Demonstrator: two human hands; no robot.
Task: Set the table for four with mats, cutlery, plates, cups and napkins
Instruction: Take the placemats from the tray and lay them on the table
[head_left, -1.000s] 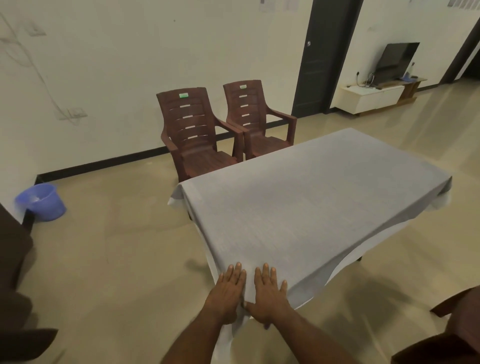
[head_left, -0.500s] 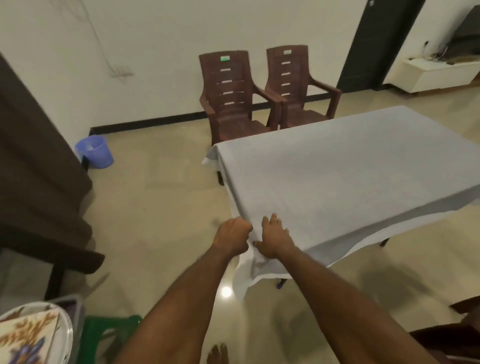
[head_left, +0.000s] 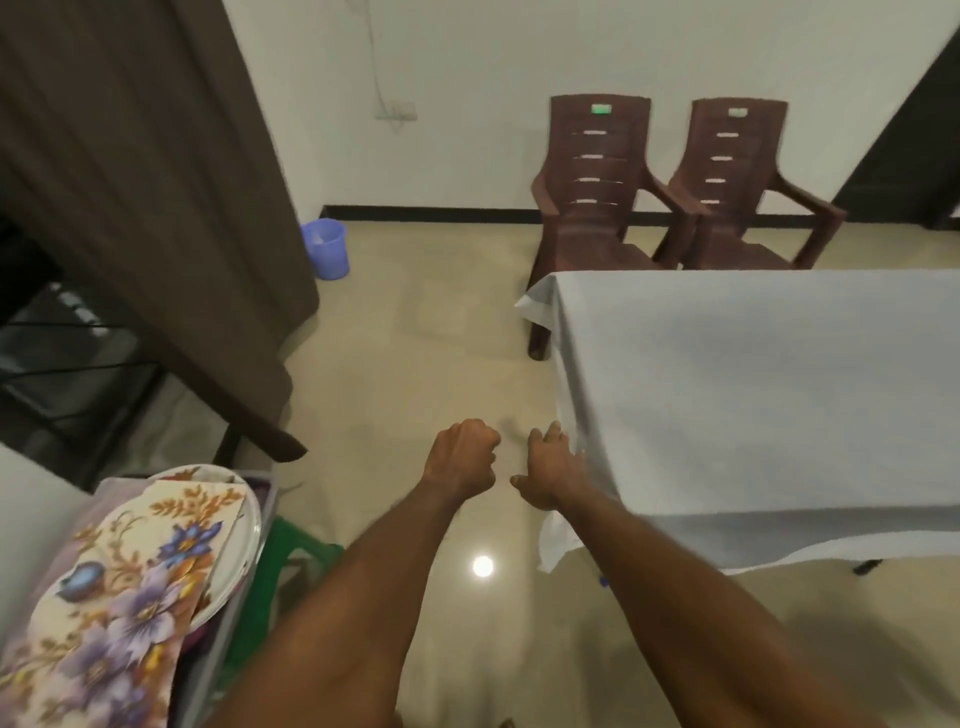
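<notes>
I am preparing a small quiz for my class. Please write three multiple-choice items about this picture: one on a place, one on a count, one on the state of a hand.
1. Where does the blue bucket stand?
A. on the table
B. on the floor by the wall
C. on a chair

2. How many brown chairs stand behind the table?
A. one
B. two
C. four

3. How is the left hand?
A. a fist holding nothing
B. flat on the cloth
C. gripping a plate

Answers: 1 B, it stands beside the curtain; 2 B, two side by side; 3 A, its fingers are curled over bare floor.
</notes>
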